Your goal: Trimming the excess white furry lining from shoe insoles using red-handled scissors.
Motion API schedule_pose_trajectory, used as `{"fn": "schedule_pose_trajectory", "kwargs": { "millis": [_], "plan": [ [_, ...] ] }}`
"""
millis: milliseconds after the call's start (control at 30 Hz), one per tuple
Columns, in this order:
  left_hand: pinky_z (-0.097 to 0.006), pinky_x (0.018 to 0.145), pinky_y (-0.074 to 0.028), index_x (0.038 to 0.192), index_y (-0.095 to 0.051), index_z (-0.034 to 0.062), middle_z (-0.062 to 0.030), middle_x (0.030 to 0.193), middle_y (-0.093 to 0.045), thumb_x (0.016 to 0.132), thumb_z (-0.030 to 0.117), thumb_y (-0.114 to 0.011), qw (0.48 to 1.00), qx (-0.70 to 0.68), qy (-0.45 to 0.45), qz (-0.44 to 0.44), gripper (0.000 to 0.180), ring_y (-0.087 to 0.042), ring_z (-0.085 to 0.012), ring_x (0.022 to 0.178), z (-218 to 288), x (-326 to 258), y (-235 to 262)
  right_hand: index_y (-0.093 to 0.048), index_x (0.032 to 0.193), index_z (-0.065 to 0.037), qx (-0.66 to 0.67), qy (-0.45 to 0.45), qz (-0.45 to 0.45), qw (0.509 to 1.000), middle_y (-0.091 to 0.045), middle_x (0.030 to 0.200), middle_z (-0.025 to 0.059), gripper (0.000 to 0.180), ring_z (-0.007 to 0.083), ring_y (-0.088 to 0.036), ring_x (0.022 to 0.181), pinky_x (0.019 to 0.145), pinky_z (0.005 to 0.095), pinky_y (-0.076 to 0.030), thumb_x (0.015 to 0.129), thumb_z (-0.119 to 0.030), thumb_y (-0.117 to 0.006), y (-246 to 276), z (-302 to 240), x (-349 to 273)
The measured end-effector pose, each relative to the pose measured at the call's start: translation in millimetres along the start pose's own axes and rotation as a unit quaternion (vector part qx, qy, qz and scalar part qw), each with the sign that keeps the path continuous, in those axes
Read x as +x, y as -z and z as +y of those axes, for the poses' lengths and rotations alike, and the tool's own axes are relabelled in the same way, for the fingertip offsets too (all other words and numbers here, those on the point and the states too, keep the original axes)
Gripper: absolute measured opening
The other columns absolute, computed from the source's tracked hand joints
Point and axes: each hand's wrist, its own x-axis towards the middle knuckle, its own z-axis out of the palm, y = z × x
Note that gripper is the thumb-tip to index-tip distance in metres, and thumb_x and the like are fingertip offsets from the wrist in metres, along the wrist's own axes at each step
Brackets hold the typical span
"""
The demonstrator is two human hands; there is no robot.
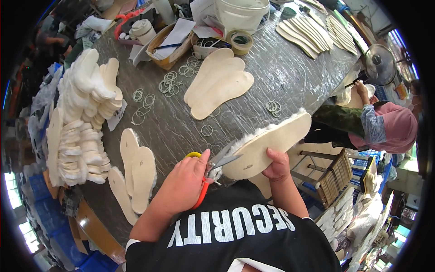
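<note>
Both forearms enter from lower centre of frame, bare below short dark sleeves. Left hand (188, 179) sits centre-left, fist closed, thumb pointing up-right, knuckles toward the lens, wrist roughly straight. Right hand (277, 165) just right of centre, fingers curled in a pinch, thumb on top, forearm running down and right. Hands near each other, not touching

Insole wkshop; stacked insoles (84, 118) everywhere
</note>
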Motion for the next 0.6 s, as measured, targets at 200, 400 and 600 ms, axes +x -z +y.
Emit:
{"fn": "schedule_pose_trajectory", "kwargs": {
  "millis": [200, 400, 600],
  "plan": [
    [-0.038, 0.08, -0.041, 0.129, -0.032, -0.0064, -0.0159, 0.093, -0.054, 0.078, 0.013, -0.063, 0.999, 0.017, 0.033, -0.009, 0.062, -0.051, -0.0315, 0.087, -1.6, 0.3, 12.1, -0.037, 0.13, -0.004, 0.096, -0.002, -0.003, 0.995, -0.049, 0.124, 0.0184, 0.052, 0.0384, -0.047, 0.115, 0.099, 0.0542, -0.034, 0.081, -0.008, -0.055, 11.4, -5.5, 5.2],
    [-0.037, 0.074, -0.044, 0.129, -0.036, -0.0027, -0.0127, 0.09, -0.055, 0.078, 0.016, -0.063, 0.999, -0.004, 0.024, -0.027, 0.061, -0.054, -0.0288, 0.083, 6.9, 4.0, 20.1, -0.038, 0.13, -0.004, 0.165, -0.023, -0.063, 0.984, -0.047, 0.127, 0.0191, 0.051, 0.0393, -0.045, 0.117, 0.099, 0.058, -0.032, 0.083, -0.011, -0.055, 27.1, -9.5, 13.4],
    [-0.036, 0.068, -0.048, 0.123, -0.042, -0.0058, -0.0128, 0.086, -0.057, 0.082, 0.019, -0.058, 0.999, 0.002, -0.01, -0.036, 0.05, -0.057, -0.0282, 0.08, 7.4, 10.9, 23.5, -0.039, 0.13, -0.005, 0.161, -0.019, -0.084, 0.983, -0.047, 0.127, 0.0194, 0.051, 0.0394, -0.047, 0.115, 0.098, 0.0579, -0.033, 0.082, -0.009, -0.055, 17.0, -9.5, 22.9]
  ]
}}
